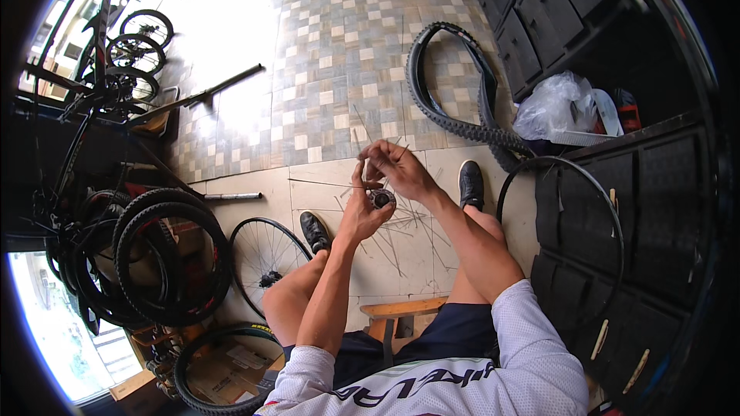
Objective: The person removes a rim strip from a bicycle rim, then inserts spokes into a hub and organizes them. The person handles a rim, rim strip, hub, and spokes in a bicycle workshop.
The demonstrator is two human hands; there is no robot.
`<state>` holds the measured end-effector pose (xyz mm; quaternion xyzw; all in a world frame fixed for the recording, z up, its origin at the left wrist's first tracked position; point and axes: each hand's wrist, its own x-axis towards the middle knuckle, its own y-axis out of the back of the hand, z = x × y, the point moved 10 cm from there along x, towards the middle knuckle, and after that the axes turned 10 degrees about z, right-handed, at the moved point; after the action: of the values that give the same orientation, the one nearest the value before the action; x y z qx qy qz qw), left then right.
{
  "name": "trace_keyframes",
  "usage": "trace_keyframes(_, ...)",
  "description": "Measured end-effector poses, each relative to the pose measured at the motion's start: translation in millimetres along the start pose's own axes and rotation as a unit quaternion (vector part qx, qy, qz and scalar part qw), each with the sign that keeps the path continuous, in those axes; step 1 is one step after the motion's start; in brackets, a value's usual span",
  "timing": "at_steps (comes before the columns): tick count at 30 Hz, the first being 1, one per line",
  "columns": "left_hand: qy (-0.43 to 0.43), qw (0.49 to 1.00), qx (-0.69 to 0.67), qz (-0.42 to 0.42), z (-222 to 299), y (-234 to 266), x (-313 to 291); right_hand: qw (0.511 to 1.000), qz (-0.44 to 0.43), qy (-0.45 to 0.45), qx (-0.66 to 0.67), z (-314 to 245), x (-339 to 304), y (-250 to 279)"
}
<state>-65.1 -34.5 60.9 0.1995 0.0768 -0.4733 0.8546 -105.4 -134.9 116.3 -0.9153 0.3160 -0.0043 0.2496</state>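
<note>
My left hand (pixel 360 210) is closed around a dark bicycle wheel hub (pixel 381 199), with the hub's round end facing up by the thumb. Thin metal spokes stick out from around the hub, and one long spoke (pixel 320 182) reaches out to the left. Just above the hub, my right hand (pixel 405 175) has its fingers pinched together at the left fingertips, on what looks like a thin spoke; the fingers partly hide it. Many loose spokes (pixel 397 243) lie scattered on the pale floor tiles below my hands, between my shoes.
A bare rim (pixel 621 239) leans against black drawers (pixel 539 23) on the right. Beyond my right shoe lies a loose tyre (pixel 420 81). A spoked wheel (pixel 239 250) and several tyres (pixel 127 243) stand on the left. Close to me is a wooden stool (pixel 401 309).
</note>
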Motion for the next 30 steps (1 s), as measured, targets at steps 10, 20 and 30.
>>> trace_keyframes(10, -0.061, 0.984, 0.044, 0.164, -10.2, 29.2, -6.5, 0.979, 0.123, 0.105, -0.124, -16.7, 6.7, 16.4)
trace_keyframes(20, -0.202, 0.951, 0.215, 0.091, 34.7, 6.3, -28.4, 0.974, 0.225, 0.015, 0.011, -16.2, -0.7, 45.4)
trace_keyframes(30, -0.279, 0.929, 0.241, 0.013, 24.3, -8.6, -28.2, 0.966, 0.236, -0.036, 0.098, -13.1, -3.8, 46.9)
